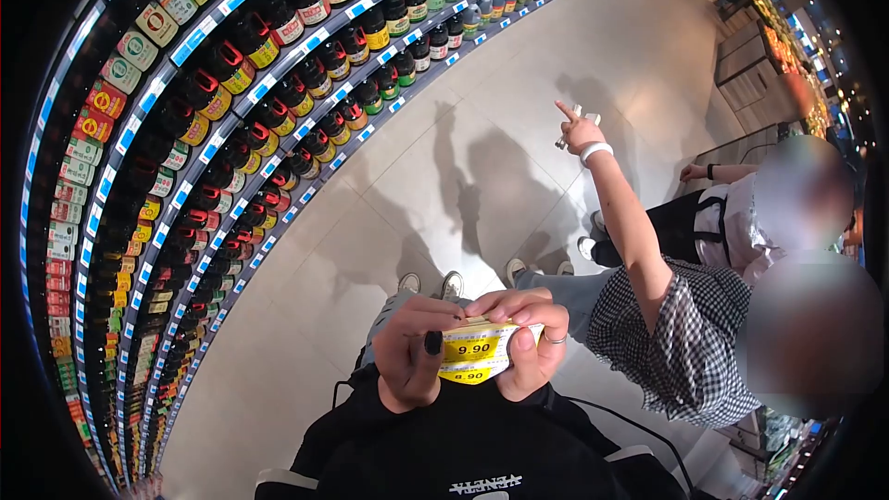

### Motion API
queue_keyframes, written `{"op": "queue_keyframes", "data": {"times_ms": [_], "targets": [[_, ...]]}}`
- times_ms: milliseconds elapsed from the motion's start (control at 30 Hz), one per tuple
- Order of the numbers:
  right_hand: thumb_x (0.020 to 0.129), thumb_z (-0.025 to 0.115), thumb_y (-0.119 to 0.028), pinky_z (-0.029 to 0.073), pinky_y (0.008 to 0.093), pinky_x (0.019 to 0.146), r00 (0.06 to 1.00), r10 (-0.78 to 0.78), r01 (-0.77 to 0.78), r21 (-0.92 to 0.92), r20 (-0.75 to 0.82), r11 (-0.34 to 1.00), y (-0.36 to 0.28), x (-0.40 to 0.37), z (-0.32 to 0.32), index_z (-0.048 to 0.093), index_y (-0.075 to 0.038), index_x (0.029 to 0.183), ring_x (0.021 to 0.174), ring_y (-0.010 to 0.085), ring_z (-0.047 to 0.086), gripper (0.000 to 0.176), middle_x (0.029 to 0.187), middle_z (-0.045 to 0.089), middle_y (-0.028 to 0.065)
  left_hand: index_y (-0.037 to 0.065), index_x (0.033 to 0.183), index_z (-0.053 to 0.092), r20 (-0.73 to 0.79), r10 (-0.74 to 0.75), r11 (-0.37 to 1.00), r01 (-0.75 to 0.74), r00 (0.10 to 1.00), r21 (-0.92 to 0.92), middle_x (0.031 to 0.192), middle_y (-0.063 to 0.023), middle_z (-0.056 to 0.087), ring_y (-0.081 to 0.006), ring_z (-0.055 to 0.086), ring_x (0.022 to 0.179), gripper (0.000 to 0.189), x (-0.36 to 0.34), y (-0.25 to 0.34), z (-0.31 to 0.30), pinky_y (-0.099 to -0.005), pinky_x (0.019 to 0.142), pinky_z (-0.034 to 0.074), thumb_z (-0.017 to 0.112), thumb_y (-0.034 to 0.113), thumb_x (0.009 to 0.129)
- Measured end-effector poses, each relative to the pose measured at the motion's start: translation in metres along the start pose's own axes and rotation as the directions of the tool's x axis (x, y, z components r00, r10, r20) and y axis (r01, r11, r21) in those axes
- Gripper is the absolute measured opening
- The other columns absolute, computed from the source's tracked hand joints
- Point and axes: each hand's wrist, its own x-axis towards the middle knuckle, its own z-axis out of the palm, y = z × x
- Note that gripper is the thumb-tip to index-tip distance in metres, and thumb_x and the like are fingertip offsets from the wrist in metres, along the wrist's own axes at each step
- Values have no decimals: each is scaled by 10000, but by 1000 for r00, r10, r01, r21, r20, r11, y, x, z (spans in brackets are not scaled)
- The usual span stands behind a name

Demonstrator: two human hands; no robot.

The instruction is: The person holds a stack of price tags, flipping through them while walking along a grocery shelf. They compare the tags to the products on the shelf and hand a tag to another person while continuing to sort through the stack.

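Note:
A stack of yellow and white price labels (pixel 474 352) is held in front of my chest, with "9.90" printed on the front one. My left hand (pixel 412 347) grips the stack's left end, its thumb with a dark nail beside the front face. Around the right end closes my right hand (pixel 532 338), thumb on the front and a ring on one finger. The fingers of both hands meet along the top edge of the stack. How thick the stack is underneath is hidden by my fingers.
Curved store shelves (pixel 269 83) full of bottles and boxes run along the left. At right stands a person in a checked shirt (pixel 685 343), an arm (pixel 625 194) stretched toward the shelves, something pale in the hand. Another person (pixel 727 222) is behind. Produce crates (pixel 745 60) line the far right.

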Motion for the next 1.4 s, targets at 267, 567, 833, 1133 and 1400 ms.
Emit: {"op": "queue_keyframes", "data": {"times_ms": [267,567,833,1133,1400], "targets": [[910,451,-125,466,439,790,1000,8,-8,1,2,1000,-3,18,-26,445,-9,972,859,325,579,132,897,499,154,-42,925,508,-18,45,997,-44,999,56,810,-196,601,-202,583,723,179,10,-15,27,-278,644,461,440,123,908],[912,461,-136,469,442,780,1000,10,-10,26,4,1000,-9,30,-43,441,-5,968,858,331,581,144,896,496,155,-41,929,510,-11,56,994,-55,998,95,822,-198,604,-201,587,706,164,16,-22,44,-279,635,463,421,95,907],[914,454,-134,471,446,773,1000,10,-10,30,14,1000,-10,31,-49,437,-2,967,856,333,581,144,894,496,158,-38,929,511,-16,65,991,-62,998,120,825,-203,605,-200,587,690,175,16,-23,50,-273,618,460,415,108,910],[918,453,-147,478,434,767,999,-2,1,20,38,1000,-11,26,-48,432,-4,967,847,328,588,153,896,499,157,-41,919,511,-25,68,989,-64,997,133,822,-205,604,-200,590,694,186,9,-18,49,-266,621,462,410,115,914],[921,451,-157,483,430,764,998,-13,12,19,57,1000,-14,20,-49,430,-7,970,849,321,588,159,899,496,156,-41,919,511,-25,86,988,-81,996,133,815,-204,606,-204,594,697,183,4,-14,50,-270,623,463,407,110,916]]}}
